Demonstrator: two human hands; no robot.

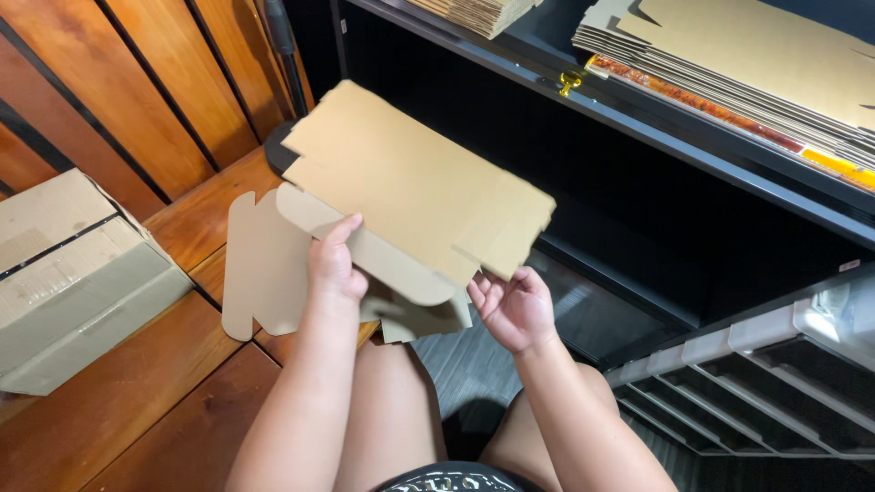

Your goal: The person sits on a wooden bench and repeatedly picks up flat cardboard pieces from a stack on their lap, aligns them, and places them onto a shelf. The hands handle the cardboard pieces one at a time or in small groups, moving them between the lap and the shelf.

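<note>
The left hand (334, 264) pinches a rounded flap of the flat cardboard box blank (415, 196), thumb on top and fingers hidden beneath, while the right hand (516, 308) is cupped palm-up under the near right corner, fingers curled loosely at the edge rather than clamped. The blank hangs in the air above the person's knees, partly folded, one panel tipped up toward the dark shelf unit (638, 128). To my eye it looks light and fairly stiff across the panels but floppy at the creases, so the firm places to hold are the panel edges, not the loose flaps, which would bend. Another die-cut piece (260, 269) lies on the wooden bench (146, 410), near a closed carton (64, 273); stacked flat blanks (747, 64) sit on the shelf.
</note>
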